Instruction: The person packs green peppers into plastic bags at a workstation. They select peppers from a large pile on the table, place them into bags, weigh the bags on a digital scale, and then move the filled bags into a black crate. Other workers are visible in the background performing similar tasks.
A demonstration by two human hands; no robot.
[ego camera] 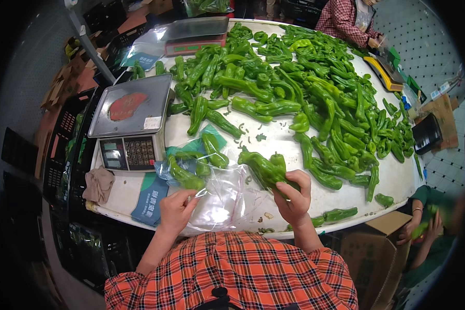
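My left hand (177, 211) pinches the edge of a clear plastic bag (217, 205) lying on the white table (128, 193). Long green peppers (181, 173) show inside or under the bag's film, close to my left fingers. To the right, my right hand (294, 195) grips green peppers (262, 166) just above the tabletop, apart from my left hand. Beyond both hands spreads a large heap of green peppers (271, 85). A digital scale (130, 106) with a metal pan and a keypad stands at the left, its pan bearing a red patch.
A crumpled cloth (98, 185) lies on the left edge. Behind are a second scale (195, 35) and, at the right, a yellow scale (383, 73). A person in a checked sleeve (341, 23) is at the far right; another person's hands (422, 228) hold peppers beside a cardboard box (368, 255).
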